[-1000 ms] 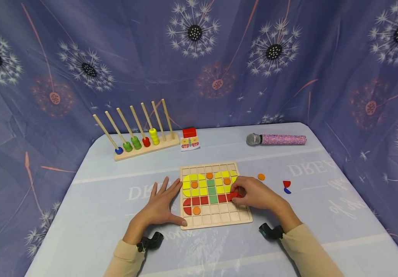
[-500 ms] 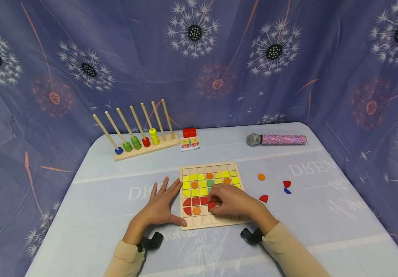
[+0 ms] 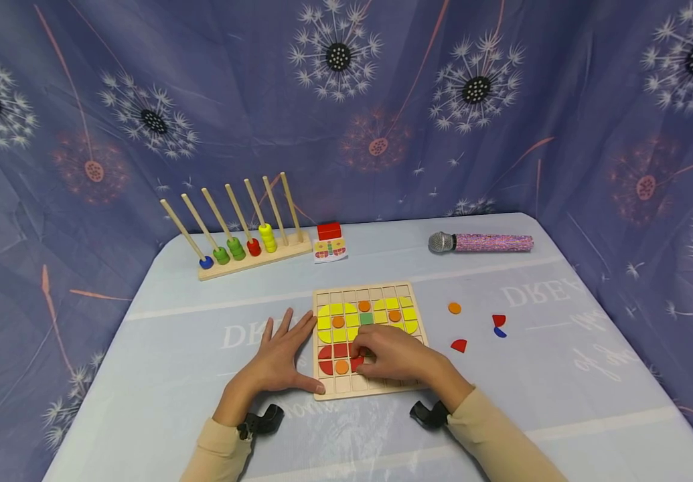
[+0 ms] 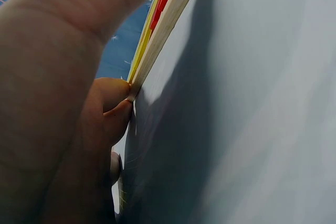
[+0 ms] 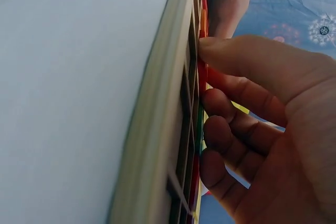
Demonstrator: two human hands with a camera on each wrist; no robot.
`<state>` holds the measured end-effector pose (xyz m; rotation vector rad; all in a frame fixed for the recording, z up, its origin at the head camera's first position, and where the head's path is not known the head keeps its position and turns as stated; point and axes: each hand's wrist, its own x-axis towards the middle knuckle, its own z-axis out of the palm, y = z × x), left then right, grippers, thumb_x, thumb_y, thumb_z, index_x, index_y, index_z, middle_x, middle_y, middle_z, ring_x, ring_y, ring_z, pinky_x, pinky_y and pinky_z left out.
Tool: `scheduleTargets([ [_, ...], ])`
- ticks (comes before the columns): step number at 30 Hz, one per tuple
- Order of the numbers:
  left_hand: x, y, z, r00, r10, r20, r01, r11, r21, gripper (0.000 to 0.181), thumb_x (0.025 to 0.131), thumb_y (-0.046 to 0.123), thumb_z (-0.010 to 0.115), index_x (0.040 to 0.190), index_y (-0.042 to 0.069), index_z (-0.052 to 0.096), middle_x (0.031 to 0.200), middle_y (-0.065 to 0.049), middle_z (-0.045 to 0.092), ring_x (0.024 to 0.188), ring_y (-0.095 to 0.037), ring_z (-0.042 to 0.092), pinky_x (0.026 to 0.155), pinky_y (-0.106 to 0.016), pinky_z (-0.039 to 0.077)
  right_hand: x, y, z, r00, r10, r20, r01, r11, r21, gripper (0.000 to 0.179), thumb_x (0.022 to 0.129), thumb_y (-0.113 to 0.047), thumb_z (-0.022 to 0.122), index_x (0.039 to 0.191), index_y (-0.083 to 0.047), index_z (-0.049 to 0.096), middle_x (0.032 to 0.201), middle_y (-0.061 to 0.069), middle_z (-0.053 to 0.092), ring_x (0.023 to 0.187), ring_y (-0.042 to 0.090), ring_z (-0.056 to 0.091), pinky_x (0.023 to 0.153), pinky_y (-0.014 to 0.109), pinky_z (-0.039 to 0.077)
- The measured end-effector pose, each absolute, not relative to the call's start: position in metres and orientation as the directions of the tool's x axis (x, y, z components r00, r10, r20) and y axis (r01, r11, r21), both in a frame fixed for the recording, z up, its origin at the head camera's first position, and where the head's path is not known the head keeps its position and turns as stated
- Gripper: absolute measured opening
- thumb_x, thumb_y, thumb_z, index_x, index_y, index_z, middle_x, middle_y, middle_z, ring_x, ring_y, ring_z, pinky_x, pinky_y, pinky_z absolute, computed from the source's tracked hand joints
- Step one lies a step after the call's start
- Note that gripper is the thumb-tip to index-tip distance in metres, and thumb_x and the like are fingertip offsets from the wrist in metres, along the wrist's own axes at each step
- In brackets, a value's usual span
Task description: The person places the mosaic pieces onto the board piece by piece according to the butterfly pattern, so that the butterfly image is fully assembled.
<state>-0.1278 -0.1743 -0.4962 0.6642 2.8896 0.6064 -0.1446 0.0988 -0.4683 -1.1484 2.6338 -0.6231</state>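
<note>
A square wooden grid board (image 3: pixel 376 386) lies on the table, with yellow, red, green and orange flat pieces in its cells. My left hand (image 3: pixel 282 358) is spread along the board's left side. Its thumb touches the near left corner, and in the left wrist view its fingertips press the wooden edge. My right hand (image 3: pixel 394 355) is over the middle of the board, pinching a red square piece (image 3: pixel 356 363) between thumb and index finger, just right of an orange disc (image 3: pixel 342 367). That red piece (image 5: pixel 202 74) sits close at the grid in the right wrist view. The hand hides several cells.
Right of the board lie an orange disc (image 3: pixel 454 308), a red quarter piece (image 3: pixel 458 346), another red piece (image 3: pixel 499 320) and a blue piece (image 3: pixel 500 332). Behind stand a pegged bead rack (image 3: pixel 256 256), a pattern card (image 3: pixel 330 250) against a red block (image 3: pixel 329 231), and a glittery microphone (image 3: pixel 481 242).
My right hand has moved left from the board's right side to its middle, carrying the red square. A red quarter piece on the table has come into view. My left hand stays put.
</note>
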Motion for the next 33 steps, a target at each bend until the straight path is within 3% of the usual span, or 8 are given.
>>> scheduleTargets([
  [23, -0.128, -0.174, -0.497, -0.894, 0.446, -0.025, 0.398, 0.821, 0.409, 0.13, 0.051, 0.085, 0.067, 0.154, 0.019, 0.023, 0.159, 0.004, 0.018, 0.145, -0.032, 0.001, 0.11, -0.061, -0.005, -0.143, 0.097, -0.467, -0.675, -0.738, -0.022, -0.651, 0.609, -0.453, 0.014, 0.085, -0.03, 0.071, 0.098, -0.026, 0.069, 0.086, -0.015, 0.055, 0.076, 0.006, 0.047, 0.07, 0.022, 0.043],
  [33, -0.129, -0.174, -0.499, -0.899, 0.437, -0.034, 0.386, 0.825, 0.413, 0.131, 0.05, 0.083, 0.069, 0.155, 0.021, 0.022, 0.159, 0.005, 0.017, 0.145, -0.032, 0.0, 0.11, -0.06, -0.006, -0.15, 0.133, -0.465, -0.753, -0.657, 0.026, -0.569, 0.631, -0.528, 0.012, 0.089, -0.025, 0.066, 0.101, -0.025, 0.07, 0.089, -0.018, 0.056, 0.078, 0.005, 0.05, 0.07, 0.025, 0.046],
])
